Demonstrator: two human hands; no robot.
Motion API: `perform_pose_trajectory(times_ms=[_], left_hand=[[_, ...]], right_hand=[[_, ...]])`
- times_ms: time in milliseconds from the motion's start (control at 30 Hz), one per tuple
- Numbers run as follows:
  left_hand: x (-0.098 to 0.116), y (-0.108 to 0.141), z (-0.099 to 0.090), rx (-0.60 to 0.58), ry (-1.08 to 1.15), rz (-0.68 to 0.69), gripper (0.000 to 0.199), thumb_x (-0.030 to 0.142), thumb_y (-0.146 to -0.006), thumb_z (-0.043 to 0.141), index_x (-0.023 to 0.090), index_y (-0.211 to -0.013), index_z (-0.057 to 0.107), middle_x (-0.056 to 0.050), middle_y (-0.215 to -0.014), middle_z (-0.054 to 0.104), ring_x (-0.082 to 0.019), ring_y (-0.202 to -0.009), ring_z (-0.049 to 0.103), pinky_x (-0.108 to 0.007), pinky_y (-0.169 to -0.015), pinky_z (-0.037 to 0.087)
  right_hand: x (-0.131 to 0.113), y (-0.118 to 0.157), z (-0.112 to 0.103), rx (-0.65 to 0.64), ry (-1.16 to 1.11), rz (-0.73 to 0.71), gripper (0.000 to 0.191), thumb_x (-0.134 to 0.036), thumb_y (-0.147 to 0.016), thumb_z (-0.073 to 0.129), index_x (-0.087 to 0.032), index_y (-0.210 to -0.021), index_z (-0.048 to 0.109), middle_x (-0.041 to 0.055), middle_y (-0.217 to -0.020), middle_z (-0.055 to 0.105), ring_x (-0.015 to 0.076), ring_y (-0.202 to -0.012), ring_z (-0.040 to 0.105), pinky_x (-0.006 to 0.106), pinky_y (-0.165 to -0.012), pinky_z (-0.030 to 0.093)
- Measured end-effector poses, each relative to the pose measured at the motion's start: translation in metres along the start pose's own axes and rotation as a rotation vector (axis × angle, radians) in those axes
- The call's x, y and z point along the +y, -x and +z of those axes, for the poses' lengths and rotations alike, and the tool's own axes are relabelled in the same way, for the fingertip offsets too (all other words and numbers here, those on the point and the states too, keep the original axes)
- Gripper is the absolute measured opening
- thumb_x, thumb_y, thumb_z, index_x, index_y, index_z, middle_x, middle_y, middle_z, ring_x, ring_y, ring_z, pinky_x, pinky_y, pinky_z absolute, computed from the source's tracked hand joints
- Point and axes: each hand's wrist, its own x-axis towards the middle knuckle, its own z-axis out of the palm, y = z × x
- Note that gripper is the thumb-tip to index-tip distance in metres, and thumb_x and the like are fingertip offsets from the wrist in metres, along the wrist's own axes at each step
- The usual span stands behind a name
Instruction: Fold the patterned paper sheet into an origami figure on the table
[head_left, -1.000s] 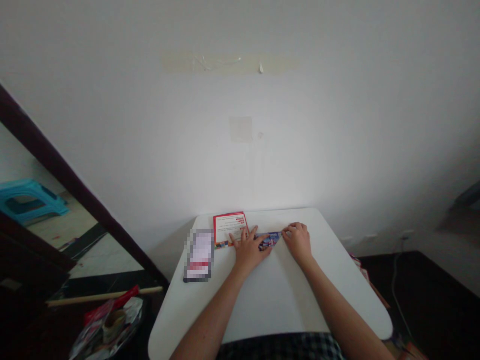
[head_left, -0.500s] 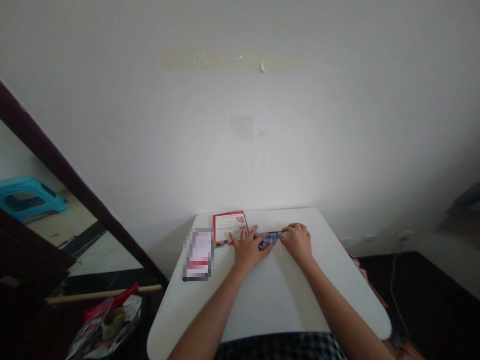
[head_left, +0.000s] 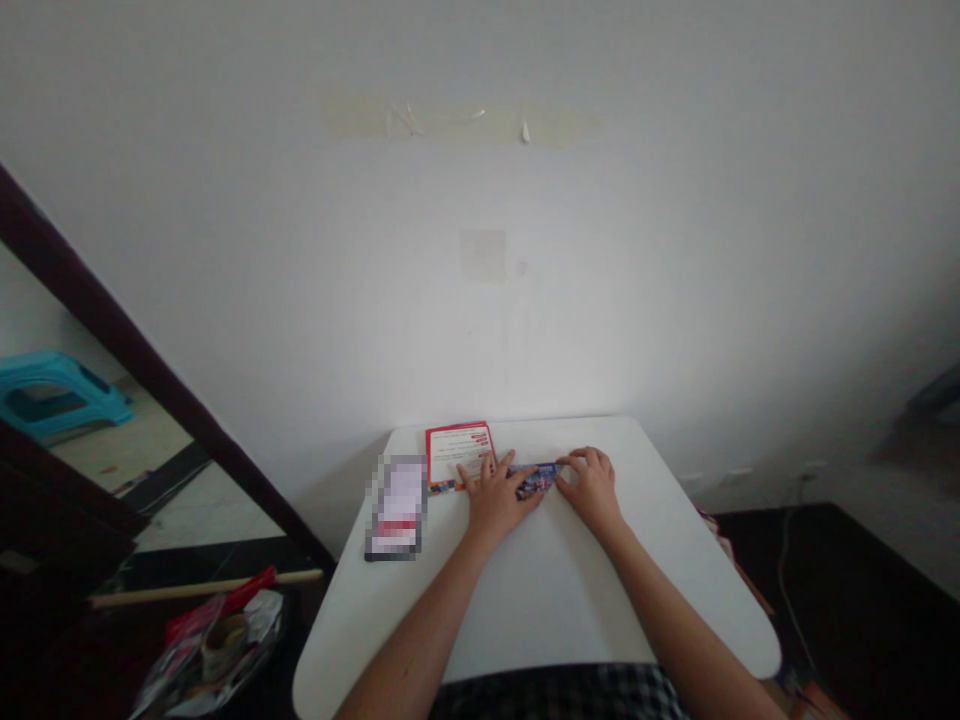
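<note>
On the white table, a small piece of blue, colourfully printed paper [head_left: 531, 484] lies between my hands, folded to a pointed shape as far as I can see. My left hand [head_left: 501, 500] rests with fingers spread, its thumb and index finger pressing on this paper. Its other fingertips lie over the lower right corner of a white printed sheet with a red border [head_left: 457, 452]. The thumb and fingers of my right hand [head_left: 591, 484] pinch the right tip of the blue paper. My fingers hide parts of both papers.
A phone [head_left: 397, 508], blurred by pixels, lies on the left of the white table [head_left: 547, 610]. The table stands against a wall [head_left: 675, 250]. At lower left are a filled bin bag [head_left: 225, 650] and a wooden stick [head_left: 300, 577]; farther off is a blue stool [head_left: 64, 390].
My right hand has shifted slightly left, and the right tip of the blue paper has moved left with it. My left hand has stayed in place, fingers still spread.
</note>
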Motion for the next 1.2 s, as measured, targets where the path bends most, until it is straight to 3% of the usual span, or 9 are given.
perform_pose_trajectory(times_ms=[167,467,733,1200], left_hand=[[0.0015,0.0004,0.0005,0.006,-0.007,-0.016,0.046,0.072,-0.081,0.045,0.055,-0.122,0.058,0.007,-0.151,0.042,-0.039,-0.141,0.025,-0.076,-0.105,-0.009],[0.0031,0.0013,-0.0039,-0.009,-0.005,-0.021,0.047,0.071,-0.080,0.047,0.054,-0.123,0.057,0.007,-0.151,0.042,-0.040,-0.141,0.024,-0.075,-0.106,-0.009],[0.0047,0.0016,-0.0090,-0.045,-0.047,-0.024,0.047,0.072,-0.081,0.045,0.056,-0.124,0.055,0.007,-0.152,0.040,-0.039,-0.140,0.025,-0.076,-0.106,-0.003],[-0.0032,-0.0018,-0.0020,-0.019,0.003,-0.007,0.041,0.068,-0.085,0.042,0.057,-0.122,0.056,0.008,-0.150,0.043,-0.039,-0.140,0.026,-0.079,-0.104,-0.004]], right_hand=[[-0.0013,-0.0005,-0.0006,-0.026,-0.011,-0.020,0.019,-0.034,-0.081,0.063,-0.031,-0.097,0.074,0.0039,-0.112,0.060,0.0260,-0.122,0.040,0.044,-0.107,0.026],[0.0020,-0.0011,0.0011,-0.091,0.009,-0.036,0.028,-0.041,-0.079,0.065,-0.031,-0.104,0.071,0.0050,-0.118,0.059,0.0298,-0.131,0.034,0.054,-0.112,0.020],[-0.0027,0.0030,-0.0038,-0.104,0.003,-0.066,0.033,-0.043,-0.078,0.065,-0.029,-0.108,0.068,0.0061,-0.123,0.058,0.0300,-0.133,0.033,0.057,-0.112,0.019],[-0.0061,0.0034,-0.0027,-0.164,-0.012,-0.031,0.031,-0.042,-0.080,0.064,-0.031,-0.109,0.067,0.0062,-0.123,0.058,0.0305,-0.134,0.033,0.060,-0.111,0.019]])
